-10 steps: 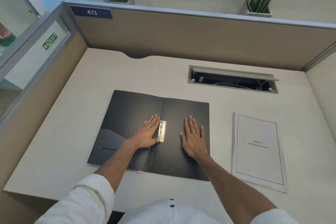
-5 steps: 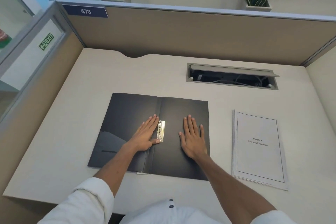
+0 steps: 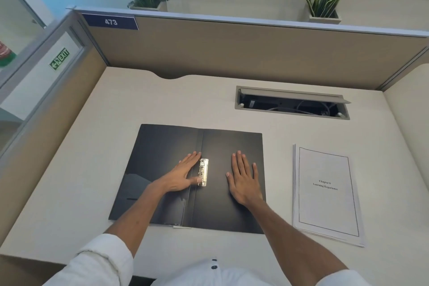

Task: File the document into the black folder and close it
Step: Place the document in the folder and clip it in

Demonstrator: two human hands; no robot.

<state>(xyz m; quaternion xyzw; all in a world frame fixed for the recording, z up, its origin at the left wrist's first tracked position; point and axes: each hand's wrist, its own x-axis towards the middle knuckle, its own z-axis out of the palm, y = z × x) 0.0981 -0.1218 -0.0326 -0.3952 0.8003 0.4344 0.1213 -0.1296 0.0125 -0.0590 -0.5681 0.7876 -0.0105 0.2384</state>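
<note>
White shirt (image 3: 216, 274), dark buttons down front; white sleeves (image 3: 99, 260) rolled up, forearms bare.

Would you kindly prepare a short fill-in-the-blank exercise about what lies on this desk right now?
1. The black folder lies ____ on the desk.
2. The left hand rests flat beside the folder's metal ____, thumb touching it.
3. The document lies to the ____ of the folder, outside it.
4. The right hand rests palm ____ on the folder's right half.

Missing words: open; clip; right; down
</note>
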